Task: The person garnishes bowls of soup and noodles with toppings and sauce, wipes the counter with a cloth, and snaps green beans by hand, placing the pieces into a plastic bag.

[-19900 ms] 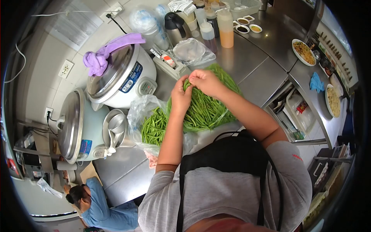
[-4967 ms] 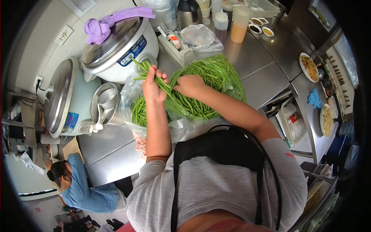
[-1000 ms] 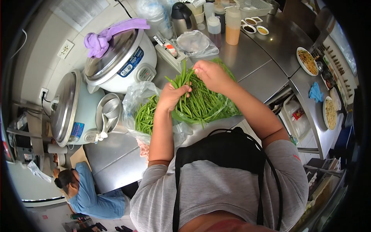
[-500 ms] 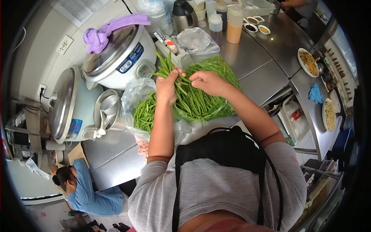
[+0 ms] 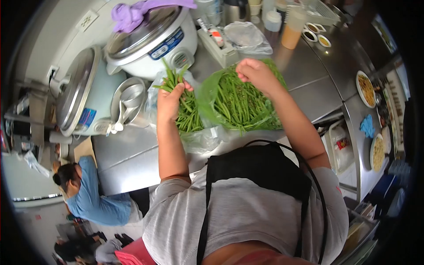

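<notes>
My left hand (image 5: 169, 100) is closed around a bunch of long green beans (image 5: 169, 77), their ends sticking up past the fingers. It is above a clear plastic bag (image 5: 203, 139) with more beans in it. My right hand (image 5: 258, 76) is raised over the far part of an open green plastic bag (image 5: 206, 98), which is heaped with green beans (image 5: 238, 104). Its fingers are curled together; whatever they may hold is hidden.
Two large rice cookers (image 5: 150, 39) (image 5: 79, 92) stand at the left, beside a metal bowl (image 5: 128, 104) with scoops. Behind the bags are a power strip (image 5: 218, 46) and an orange-filled bottle (image 5: 293, 28). A person in blue (image 5: 95, 192) leans at the lower left.
My left hand has moved left with its bunch, away from the green bag and over the clear one. My right hand has parted from it and its fingers have curled in. The view has shifted.
</notes>
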`<state>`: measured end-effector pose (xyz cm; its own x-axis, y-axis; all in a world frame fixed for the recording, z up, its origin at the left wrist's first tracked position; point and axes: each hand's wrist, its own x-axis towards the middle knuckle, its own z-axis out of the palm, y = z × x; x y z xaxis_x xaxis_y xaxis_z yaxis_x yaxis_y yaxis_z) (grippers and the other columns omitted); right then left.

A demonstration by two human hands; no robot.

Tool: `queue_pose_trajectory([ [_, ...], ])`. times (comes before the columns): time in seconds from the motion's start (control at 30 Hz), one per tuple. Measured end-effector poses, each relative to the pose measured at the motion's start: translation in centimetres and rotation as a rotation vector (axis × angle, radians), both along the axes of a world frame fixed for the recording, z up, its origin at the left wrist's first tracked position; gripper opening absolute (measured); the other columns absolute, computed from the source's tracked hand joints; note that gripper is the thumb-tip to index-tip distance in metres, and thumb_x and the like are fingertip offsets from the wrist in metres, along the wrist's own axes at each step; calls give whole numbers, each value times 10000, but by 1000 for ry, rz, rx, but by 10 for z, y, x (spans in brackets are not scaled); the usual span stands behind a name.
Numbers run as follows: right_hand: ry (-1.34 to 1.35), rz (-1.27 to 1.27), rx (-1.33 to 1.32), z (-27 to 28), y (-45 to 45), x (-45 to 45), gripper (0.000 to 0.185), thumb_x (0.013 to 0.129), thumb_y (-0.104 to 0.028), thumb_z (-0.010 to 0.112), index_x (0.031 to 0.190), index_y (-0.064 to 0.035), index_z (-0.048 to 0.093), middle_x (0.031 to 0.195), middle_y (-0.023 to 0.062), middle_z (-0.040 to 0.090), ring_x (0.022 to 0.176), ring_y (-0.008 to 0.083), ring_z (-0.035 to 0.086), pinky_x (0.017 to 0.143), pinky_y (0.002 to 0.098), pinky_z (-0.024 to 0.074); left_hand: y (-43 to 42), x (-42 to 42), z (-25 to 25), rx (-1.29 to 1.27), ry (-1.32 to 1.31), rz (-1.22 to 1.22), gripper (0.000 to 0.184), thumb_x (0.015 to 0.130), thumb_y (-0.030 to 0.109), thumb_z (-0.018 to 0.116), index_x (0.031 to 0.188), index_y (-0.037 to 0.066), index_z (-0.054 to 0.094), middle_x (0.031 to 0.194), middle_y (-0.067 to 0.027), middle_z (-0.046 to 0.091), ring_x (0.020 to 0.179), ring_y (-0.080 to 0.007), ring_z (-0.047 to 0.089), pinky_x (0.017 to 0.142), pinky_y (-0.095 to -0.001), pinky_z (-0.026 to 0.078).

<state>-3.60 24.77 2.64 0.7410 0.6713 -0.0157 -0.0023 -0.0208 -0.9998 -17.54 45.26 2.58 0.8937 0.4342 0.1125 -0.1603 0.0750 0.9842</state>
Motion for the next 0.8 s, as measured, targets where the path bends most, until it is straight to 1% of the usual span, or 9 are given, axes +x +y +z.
queue_pose_trajectory([
  [0.07,-315,124,-315,-12,-2,3,136,766,-176,499,714,-55,531,664,9,523,601,105,498,554,234,413,29,-18,-8,279,362,63,109,774,71,506,859,5,492,753,-48,556,659,-128,561,519,-223,396],
  [0.2,-814,261,-818,-21,18,-8,169,715,-200,508,665,-46,555,659,88,560,634,220,550,569,342,434,58,-49,-58,861,608,292,407,711,179,592,1035,-42,485,865,-170,584,821,-279,567,722,-327,433],
  [0.23,-934,218,-915,-32,27,-9,222,711,-263,501,676,-62,590,713,126,578,690,281,557,599,386,431,60,-52,-56,779,627,253,520,681,211,619,1117,-17,453,926,-216,562,902,-344,528,816,-346,395],
  [0.33,-929,265,-1036,-32,54,-18,294,713,-330,498,701,-60,612,739,132,593,706,284,570,616,385,433,54,-55,-64,1048,601,464,451,677,237,626,1030,-20,513,924,-219,559,875,-334,537,783,-341,408],
  [0.43,-937,227,-1031,-32,65,-33,335,702,-354,504,739,-43,623,759,142,601,722,288,578,629,394,437,23,-43,-38,1112,481,417,410,670,306,625,899,-28,561,866,-216,572,827,-329,549,734,-358,421],
  [0.53,-892,275,-1018,-30,59,-31,324,679,-330,528,741,-25,620,749,145,601,705,288,582,606,388,442,-8,-38,-35,776,747,-114,387,659,350,617,786,-14,578,778,-192,581,740,-316,560,668,-379,426],
  [0.63,-839,399,-1158,-21,51,-28,253,660,-253,551,794,-52,629,800,110,613,743,246,589,629,363,429,-23,-33,-53,987,826,-189,365,668,358,602,756,5,576,698,-164,575,680,-322,555,627,-389,424],
  [0.73,-748,363,-1074,-27,46,-19,232,644,-227,546,773,-50,623,778,123,610,696,269,583,588,366,430,-27,-31,-75,1045,742,-116,304,702,314,576,712,10,565,671,-159,568,643,-327,542,594,-384,416],
  [0.8,-657,407,-944,-25,38,-4,200,641,-200,548,747,-42,607,731,120,602,639,254,569,562,353,427,-21,-35,-75,877,642,-97,249,719,255,560,687,8,547,637,-145,554,596,-282,533,564,-354,410],
])
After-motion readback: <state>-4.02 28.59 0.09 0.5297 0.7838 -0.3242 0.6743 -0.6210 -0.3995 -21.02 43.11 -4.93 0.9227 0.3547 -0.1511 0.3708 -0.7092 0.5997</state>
